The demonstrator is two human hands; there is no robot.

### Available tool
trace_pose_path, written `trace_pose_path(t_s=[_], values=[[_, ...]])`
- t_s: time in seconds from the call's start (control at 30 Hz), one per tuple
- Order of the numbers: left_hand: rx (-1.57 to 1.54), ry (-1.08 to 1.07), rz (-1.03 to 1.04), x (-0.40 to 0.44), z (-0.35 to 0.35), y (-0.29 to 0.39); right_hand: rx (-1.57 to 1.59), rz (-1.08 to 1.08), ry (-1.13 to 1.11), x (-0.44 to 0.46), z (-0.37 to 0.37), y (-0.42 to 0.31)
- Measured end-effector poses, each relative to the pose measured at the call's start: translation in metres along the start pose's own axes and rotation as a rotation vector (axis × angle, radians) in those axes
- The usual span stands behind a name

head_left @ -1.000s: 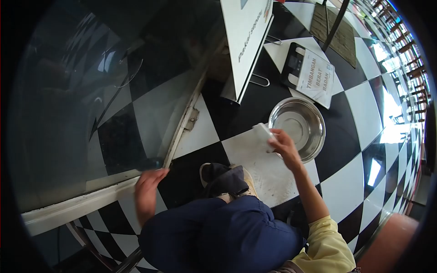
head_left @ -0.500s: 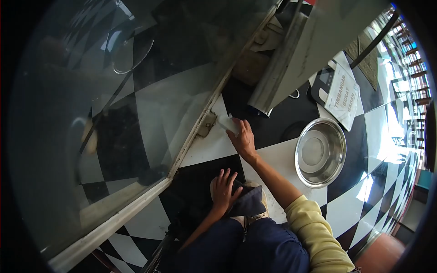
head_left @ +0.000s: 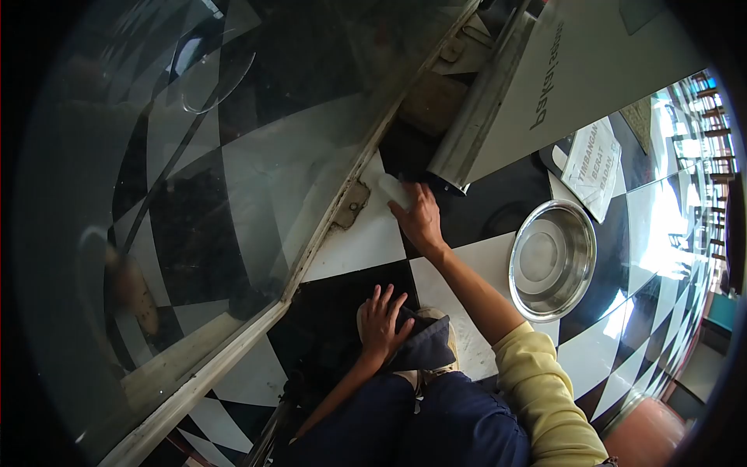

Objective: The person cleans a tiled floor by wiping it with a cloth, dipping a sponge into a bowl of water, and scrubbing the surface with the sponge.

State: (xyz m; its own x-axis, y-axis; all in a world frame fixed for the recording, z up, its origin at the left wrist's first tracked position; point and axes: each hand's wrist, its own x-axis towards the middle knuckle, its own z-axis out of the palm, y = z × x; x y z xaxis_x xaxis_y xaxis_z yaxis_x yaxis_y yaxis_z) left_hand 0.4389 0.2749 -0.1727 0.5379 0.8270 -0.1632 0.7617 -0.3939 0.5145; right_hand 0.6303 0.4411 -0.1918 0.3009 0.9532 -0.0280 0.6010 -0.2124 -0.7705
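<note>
My right hand [head_left: 421, 219] reaches forward to the floor beside the glass door's lower frame. Its fingers press on a pale white wad [head_left: 393, 187]; whether this is cloth or tissue I cannot tell. Near those fingers, a rusty metal bracket [head_left: 353, 205] sticks out from the frame. My left hand [head_left: 380, 321] rests with fingers spread over my shoes, touching a dark cloth [head_left: 421, 345], and grips nothing. The large glass pane [head_left: 233, 194] rises on the left and reflects the checkered floor.
A shiny steel basin [head_left: 551, 261] stands on the tiles to my right. Behind it lies a scale sign [head_left: 595, 167]. A white banner [head_left: 560, 93] with a metal base [head_left: 455, 159] slants overhead. An orange rounded object [head_left: 644, 428] sits at lower right.
My right hand has moved slightly forward along the floor with the white wad. The view has shifted a little, showing more of the banner. My left hand stays put.
</note>
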Motion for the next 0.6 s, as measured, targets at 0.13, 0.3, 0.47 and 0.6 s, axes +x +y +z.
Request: trace_pose_path(t_s=[0.13,0.3,0.47,0.6], values=[[-0.015,0.006,0.000,0.001,0.000,0.000,0.043,0.032,-0.034,0.009,-0.006,-0.001],[-0.022,0.022,-0.006,0.001,0.002,0.000,0.000,-0.036,-0.086,0.020,-0.001,-0.006],[-0.028,0.030,-0.010,0.001,0.002,0.000,-0.001,-0.030,-0.037,0.029,-0.004,-0.004],[-0.037,0.037,-0.005,0.001,0.003,-0.001,-0.001,-0.034,-0.037,0.030,-0.008,-0.008]])
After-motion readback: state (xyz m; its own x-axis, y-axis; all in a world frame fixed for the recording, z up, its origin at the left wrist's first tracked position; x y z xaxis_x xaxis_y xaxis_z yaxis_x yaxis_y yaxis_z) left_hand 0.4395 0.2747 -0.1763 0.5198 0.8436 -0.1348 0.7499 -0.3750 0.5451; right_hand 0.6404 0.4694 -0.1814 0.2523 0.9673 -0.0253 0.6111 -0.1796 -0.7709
